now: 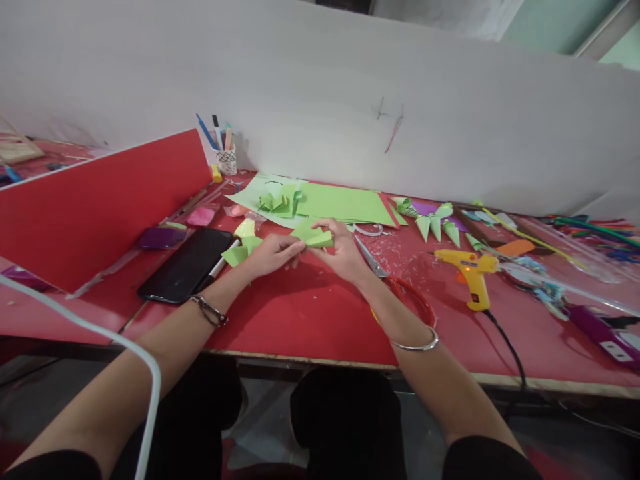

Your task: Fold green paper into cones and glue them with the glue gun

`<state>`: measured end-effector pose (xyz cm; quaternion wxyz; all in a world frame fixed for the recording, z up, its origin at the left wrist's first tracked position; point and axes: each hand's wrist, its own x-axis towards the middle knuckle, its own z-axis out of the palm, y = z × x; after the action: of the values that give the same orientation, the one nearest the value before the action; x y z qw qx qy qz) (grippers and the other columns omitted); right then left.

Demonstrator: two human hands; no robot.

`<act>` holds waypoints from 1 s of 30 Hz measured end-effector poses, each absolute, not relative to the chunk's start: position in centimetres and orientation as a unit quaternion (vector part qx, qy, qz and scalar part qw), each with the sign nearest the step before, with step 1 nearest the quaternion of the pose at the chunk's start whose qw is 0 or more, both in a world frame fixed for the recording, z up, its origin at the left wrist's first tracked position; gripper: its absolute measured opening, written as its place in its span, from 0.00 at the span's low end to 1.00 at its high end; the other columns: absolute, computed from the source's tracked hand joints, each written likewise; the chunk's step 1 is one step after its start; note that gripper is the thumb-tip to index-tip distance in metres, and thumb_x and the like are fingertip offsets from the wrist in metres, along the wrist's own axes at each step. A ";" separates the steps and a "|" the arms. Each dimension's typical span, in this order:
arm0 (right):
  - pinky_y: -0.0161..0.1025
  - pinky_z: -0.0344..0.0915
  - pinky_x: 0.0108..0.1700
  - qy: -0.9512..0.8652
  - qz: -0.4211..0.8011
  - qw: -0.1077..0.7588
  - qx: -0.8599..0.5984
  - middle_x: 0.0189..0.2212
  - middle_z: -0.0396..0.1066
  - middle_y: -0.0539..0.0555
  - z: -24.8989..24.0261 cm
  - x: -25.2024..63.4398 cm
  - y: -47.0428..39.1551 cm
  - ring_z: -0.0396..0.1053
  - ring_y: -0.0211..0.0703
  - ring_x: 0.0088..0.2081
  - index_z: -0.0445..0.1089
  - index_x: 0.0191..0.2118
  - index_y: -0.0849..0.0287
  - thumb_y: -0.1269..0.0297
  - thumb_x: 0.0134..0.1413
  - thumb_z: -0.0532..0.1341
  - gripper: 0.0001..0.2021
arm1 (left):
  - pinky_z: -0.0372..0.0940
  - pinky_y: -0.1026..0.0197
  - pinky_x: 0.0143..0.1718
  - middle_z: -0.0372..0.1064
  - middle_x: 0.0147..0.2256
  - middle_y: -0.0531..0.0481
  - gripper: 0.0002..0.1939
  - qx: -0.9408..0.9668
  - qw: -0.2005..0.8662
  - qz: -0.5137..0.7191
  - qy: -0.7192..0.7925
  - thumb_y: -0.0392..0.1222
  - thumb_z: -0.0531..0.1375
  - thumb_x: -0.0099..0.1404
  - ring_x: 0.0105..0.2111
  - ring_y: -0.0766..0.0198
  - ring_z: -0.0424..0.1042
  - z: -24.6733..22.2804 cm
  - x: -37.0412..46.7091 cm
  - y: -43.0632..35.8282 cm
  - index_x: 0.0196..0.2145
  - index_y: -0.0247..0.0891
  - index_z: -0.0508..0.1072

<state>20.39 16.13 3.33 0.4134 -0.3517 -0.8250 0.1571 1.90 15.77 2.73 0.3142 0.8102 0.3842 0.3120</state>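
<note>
Between my hands, above the red tabletop, is a folded piece of green paper (320, 238). My left hand (274, 253) pinches its near left edge, thumb and fingers closed. My right hand (344, 252) grips the right end of the same paper, with fingers behind it and partly hidden. Just left of my left hand lie green paper pieces (243, 250). Beyond my hands, green sheets (345, 203) lie flat, with folded green scraps (281, 200) on a paler sheet. Scissors with red handles (413, 297) lie beside my right forearm.
A yellow glue gun (473, 270) with a black cord stands at right. A black phone (187, 265) lies at left, near an upright red board (115, 200). A pen cup (227, 161) stands against the wall. Green paper cones (436, 223) lie at the back right; a white cable (153, 373) crosses front left.
</note>
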 end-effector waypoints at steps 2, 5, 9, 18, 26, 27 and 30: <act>0.46 0.55 0.48 -0.871 0.123 0.349 -0.324 0.44 0.63 0.53 3.3 20.3 15.9 0.59 0.45 0.43 0.67 0.35 0.56 0.63 0.49 0.60 0.06 | 0.54 0.67 0.22 0.65 0.19 0.52 0.21 0.863 0.213 0.261 0.377 0.54 0.49 0.62 0.19 0.70 0.63 2.7 1.9 15.5 0.24 0.33 0.67; 0.49 0.54 0.50 -0.921 0.085 0.251 -0.285 0.50 0.58 0.55 3.0 19.9 15.6 0.56 0.48 0.46 0.68 0.28 0.59 0.66 0.49 0.58 0.04 | 0.53 0.67 0.23 0.66 0.23 0.51 0.20 0.887 0.136 0.221 0.382 0.56 0.55 0.57 0.21 0.68 0.63 2.7 2.2 15.2 0.31 0.33 0.68; 0.48 0.55 0.52 -0.944 0.083 0.211 -0.241 0.52 0.55 0.60 2.6 19.3 15.4 0.53 0.50 0.48 0.67 0.24 0.63 0.71 0.47 0.58 0.04 | 0.54 0.67 0.23 0.67 0.25 0.49 0.19 0.878 0.153 0.235 0.388 0.55 0.60 0.52 0.22 0.67 0.64 2.5 2.5 15.0 0.30 0.33 0.69; 0.47 0.57 0.51 -0.920 0.151 0.291 -0.215 0.46 0.58 0.58 2.2 19.2 15.5 0.56 0.47 0.46 0.70 0.29 0.59 0.64 0.51 0.58 0.06 | 0.53 0.69 0.15 0.61 0.11 0.56 0.17 0.793 0.353 0.277 0.413 0.52 0.62 0.50 0.12 0.70 0.61 2.5 2.0 14.8 0.19 0.36 0.63; 0.42 0.59 0.48 -0.869 0.232 0.355 -0.255 0.42 0.62 0.55 3.4 19.8 15.6 0.61 0.42 0.44 0.72 0.30 0.58 0.57 0.54 0.56 0.12 | 0.49 0.69 0.14 0.52 0.07 0.56 0.29 0.750 0.342 0.367 0.433 0.56 0.43 0.63 0.10 0.73 0.53 2.6 2.5 14.8 0.13 0.35 0.62; 0.43 0.59 0.48 -0.867 0.234 0.356 -0.257 0.42 0.62 0.55 3.4 19.8 15.6 0.61 0.42 0.44 0.72 0.30 0.58 0.57 0.53 0.56 0.12 | 0.49 0.69 0.14 0.52 0.06 0.55 0.30 0.737 0.346 0.372 0.446 0.56 0.42 0.63 0.09 0.73 0.53 2.5 2.5 14.9 0.13 0.35 0.61; 0.43 0.58 0.49 -0.861 0.236 0.363 -0.268 0.42 0.63 0.56 3.2 19.8 15.8 0.61 0.43 0.45 0.72 0.30 0.58 0.57 0.52 0.57 0.11 | 0.48 0.68 0.13 0.51 0.06 0.55 0.31 0.707 0.360 0.379 0.476 0.57 0.40 0.64 0.09 0.73 0.52 2.3 2.7 15.0 0.12 0.35 0.61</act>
<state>19.84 15.78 3.19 0.3627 -0.2677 -0.8609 0.2358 2.75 14.98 2.33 0.3597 0.7071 0.4765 0.3789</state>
